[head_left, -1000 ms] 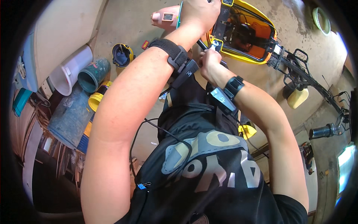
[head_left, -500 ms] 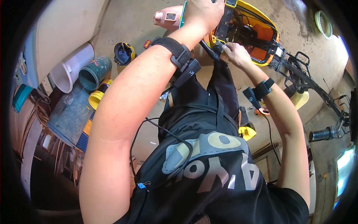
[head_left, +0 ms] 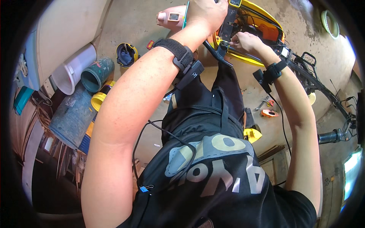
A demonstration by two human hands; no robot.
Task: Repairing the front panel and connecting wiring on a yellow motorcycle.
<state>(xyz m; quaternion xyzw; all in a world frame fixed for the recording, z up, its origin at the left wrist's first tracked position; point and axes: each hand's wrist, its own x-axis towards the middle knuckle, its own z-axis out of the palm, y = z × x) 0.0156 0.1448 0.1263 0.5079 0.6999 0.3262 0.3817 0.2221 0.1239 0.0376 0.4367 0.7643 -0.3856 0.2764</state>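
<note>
Both hands at work inside an opened yellow machine housing (head_left: 262,30) at the top of the view.

The housing sits on the concrete floor (head_left: 137,22) ahead of the person – its cover looks already off, orange parts and wiring exposed, so the job seems to be mid-way, with the inner work unfinished. Its long axis appears to run from upper left to lower right, toward the black tubular frame (head_left: 315,83). The left hand (head_left: 207,13) is closed around a dark upright bar (head_left: 228,26) at the housing's near edge; the right hand (head_left: 247,41) has fingers pinched together on something small beside that bar – what, I cannot tell. Farther left lie a pink power tool (head_left: 171,17), a yellow helmet (head_left: 126,55) and pipe sections (head_left: 97,74).
</note>
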